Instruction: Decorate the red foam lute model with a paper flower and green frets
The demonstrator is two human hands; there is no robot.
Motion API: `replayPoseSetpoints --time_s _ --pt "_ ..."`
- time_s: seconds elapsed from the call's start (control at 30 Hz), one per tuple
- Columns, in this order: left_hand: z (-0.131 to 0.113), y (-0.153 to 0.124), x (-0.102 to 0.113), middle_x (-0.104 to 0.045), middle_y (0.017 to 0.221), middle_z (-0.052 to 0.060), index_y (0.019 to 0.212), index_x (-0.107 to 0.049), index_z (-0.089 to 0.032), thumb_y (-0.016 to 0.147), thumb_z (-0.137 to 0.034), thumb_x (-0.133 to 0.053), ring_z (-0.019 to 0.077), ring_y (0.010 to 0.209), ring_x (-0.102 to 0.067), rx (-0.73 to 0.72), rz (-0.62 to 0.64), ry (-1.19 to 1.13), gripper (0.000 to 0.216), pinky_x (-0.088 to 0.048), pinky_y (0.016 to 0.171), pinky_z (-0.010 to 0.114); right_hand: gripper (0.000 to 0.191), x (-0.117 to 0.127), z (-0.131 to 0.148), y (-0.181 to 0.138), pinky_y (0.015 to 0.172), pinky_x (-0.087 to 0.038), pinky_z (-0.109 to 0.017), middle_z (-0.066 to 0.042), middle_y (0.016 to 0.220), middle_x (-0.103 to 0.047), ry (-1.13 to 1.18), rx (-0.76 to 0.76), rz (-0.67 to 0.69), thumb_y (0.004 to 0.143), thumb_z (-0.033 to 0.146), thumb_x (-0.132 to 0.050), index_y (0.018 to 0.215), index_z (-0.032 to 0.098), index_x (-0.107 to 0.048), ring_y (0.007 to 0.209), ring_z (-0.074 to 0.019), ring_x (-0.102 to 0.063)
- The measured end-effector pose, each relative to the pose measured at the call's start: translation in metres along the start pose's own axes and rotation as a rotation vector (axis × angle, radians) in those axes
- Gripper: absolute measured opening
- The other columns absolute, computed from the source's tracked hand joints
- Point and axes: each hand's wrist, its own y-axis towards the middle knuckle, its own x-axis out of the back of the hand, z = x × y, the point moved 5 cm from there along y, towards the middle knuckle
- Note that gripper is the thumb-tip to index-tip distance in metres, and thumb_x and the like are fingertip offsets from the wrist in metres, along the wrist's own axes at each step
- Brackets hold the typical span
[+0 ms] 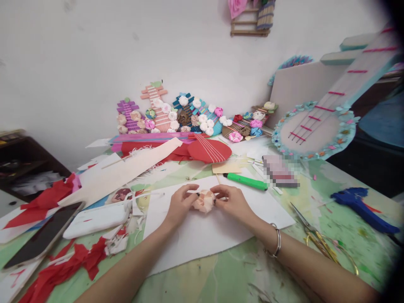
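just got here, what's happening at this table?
A person's left hand and right hand hold a ruffled peach piece between them, over a white sheet. Scissors and a blue glue gun lie to the right. Decorated stringed-instrument models line the wall behind.

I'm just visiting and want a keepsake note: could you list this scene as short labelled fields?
Left hand: fingertips at left side of crumpled peach piece
Right hand: seems to pinch its right side
Beneath: white sheet
Beyond: green pen-like tool, red stringed shape
Right of hands: scissors, blue glue gun
Left of hands: black phone, white device
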Motion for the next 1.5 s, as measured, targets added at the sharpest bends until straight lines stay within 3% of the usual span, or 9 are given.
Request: replayPoseSetpoints --time_s 0.1,0.23,0.3,0.77,0.93,1.17,1.33,1.5 --pt "-0.002 0.002 0.001 -0.068 0.098 0.011 0.101 -0.061 -0.012 0.064 -0.021 -0.054 0.0257 0.090 -0.064 0.026 0.167 -0.144 0.038 -0.052 0.073 0.035 0.025 -0.001 0.001 0.000 0.069 -0.054 -0.027 -0.003 0.089 -0.070 -0.008 0.022 0.012 0.072 0.015 -0.052 0.090 0.019 -0.068 0.078 -0.0155 -0.065" --pt "-0.013 -0.002 -0.002 -0.055 0.125 0.013 0.118 -0.053 -0.019 0.060 -0.011 -0.066 0.0284 0.112 -0.054 -0.058 0.472 -0.194 0.060 -0.050 0.083 0.036 0.028 0.002 -0.002 0.001 0.068 -0.055 -0.028 -0.003 0.089 -0.069 -0.046 0.032 -0.024 0.071 0.011 -0.052 0.092 0.020 -0.067 0.078 -0.0154 -0.065" --pt "-0.015 -0.003 -0.002 -0.053 0.128 0.013 0.121 -0.050 -0.022 0.060 -0.011 -0.069 0.0286 0.113 -0.053 -0.051 0.529 -0.168 0.065 -0.050 0.082 0.037 0.028 0.002 -0.003 0.002 0.068 -0.055 -0.028 -0.002 0.089 -0.069 -0.044 0.034 -0.031 0.070 0.010 -0.052 0.091 0.019 -0.067 0.078 -0.0152 -0.065" --pt "-0.009 0.005 0.007 -0.069 0.091 0.006 0.087 -0.065 -0.016 0.058 -0.015 -0.067 0.0241 0.080 -0.067 -0.080 0.254 0.193 0.029 -0.054 0.064 0.030 0.028 -0.006 0.007 -0.002 0.069 -0.055 -0.028 -0.002 0.085 -0.071 -0.101 0.137 0.065 0.071 0.010 -0.051 0.090 0.020 -0.069 0.074 -0.0153 -0.065" --pt "-0.009 0.006 0.007 -0.068 0.096 0.006 0.094 -0.063 -0.018 0.058 -0.020 -0.068 0.0235 0.082 -0.066 -0.097 0.294 0.277 0.036 -0.053 0.069 0.033 0.030 -0.007 0.008 -0.004 0.071 -0.055 -0.029 -0.002 0.086 -0.071 -0.134 0.164 0.087 0.070 0.010 -0.051 0.093 0.020 -0.068 0.074 -0.0161 -0.065" --pt "-0.002 0.004 0.005 -0.050 0.127 0.013 0.121 -0.050 -0.021 0.046 -0.025 -0.080 0.0274 0.103 -0.056 -0.255 0.339 0.382 0.081 -0.052 0.075 0.034 0.034 -0.005 0.007 -0.002 0.072 -0.056 -0.030 -0.003 0.091 -0.070 -0.006 0.097 0.122 0.065 0.006 -0.051 0.092 0.018 -0.067 0.078 -0.0164 -0.066" --pt "-0.007 0.001 -0.002 -0.057 0.116 0.009 0.120 -0.050 -0.021 0.050 -0.025 -0.077 0.0251 0.102 -0.057 -0.349 0.302 0.527 0.075 -0.048 0.084 0.035 0.030 -0.006 0.008 -0.002 0.075 -0.055 -0.031 -0.004 0.090 -0.069 0.132 0.054 0.140 0.064 0.009 -0.053 0.090 0.017 -0.067 0.082 -0.0172 -0.065" --pt "-0.014 -0.001 -0.007 -0.064 0.104 0.005 0.110 -0.057 -0.020 0.059 -0.023 -0.070 0.0212 0.095 -0.060 -0.427 0.296 0.593 0.052 -0.045 0.086 0.032 0.024 -0.003 0.008 -0.001 0.079 -0.052 -0.034 -0.005 0.091 -0.069 0.234 -0.018 0.158 0.067 0.015 -0.056 0.088 0.017 -0.067 0.088 -0.0195 -0.064"
